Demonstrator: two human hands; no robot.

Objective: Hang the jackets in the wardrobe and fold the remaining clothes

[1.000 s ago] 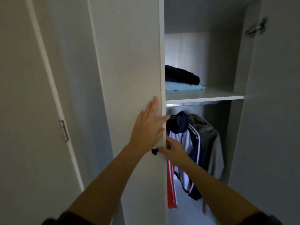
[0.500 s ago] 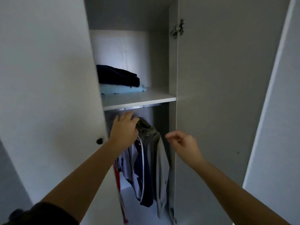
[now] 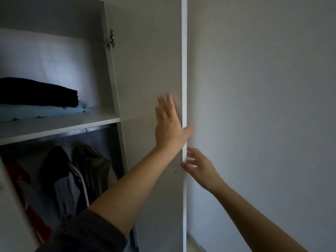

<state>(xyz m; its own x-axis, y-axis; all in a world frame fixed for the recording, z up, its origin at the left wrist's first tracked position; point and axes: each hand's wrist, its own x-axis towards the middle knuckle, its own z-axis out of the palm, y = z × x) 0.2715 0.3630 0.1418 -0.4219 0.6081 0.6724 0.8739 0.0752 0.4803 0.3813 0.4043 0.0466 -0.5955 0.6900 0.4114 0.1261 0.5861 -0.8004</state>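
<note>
The wardrobe's right door (image 3: 145,70) stands open, its inner face towards me. My left hand (image 3: 169,124) lies flat on that face with straight fingers, thumb reaching over the door's white edge. My right hand (image 3: 198,166) is lower, its spread fingers touching the same edge from the outer side. Under the shelf (image 3: 72,124), a dark jacket with white stripes (image 3: 61,179) and an olive jacket (image 3: 92,166) hang on the rail (image 3: 98,129). A red garment (image 3: 20,179) hangs at the far left. A folded dark garment (image 3: 36,93) rests on a folded light blue one (image 3: 41,111) on the shelf.
A plain wall (image 3: 254,88) fills the right side, close behind the open door. A metal hinge (image 3: 110,40) sits high on the door's inner side. The edge of the left door (image 3: 11,206) shows at the lower left.
My view swung right from the left door to the right door. My left hand left the hanging jackets and now presses on the right door; my right hand moved to that door's edge.
</note>
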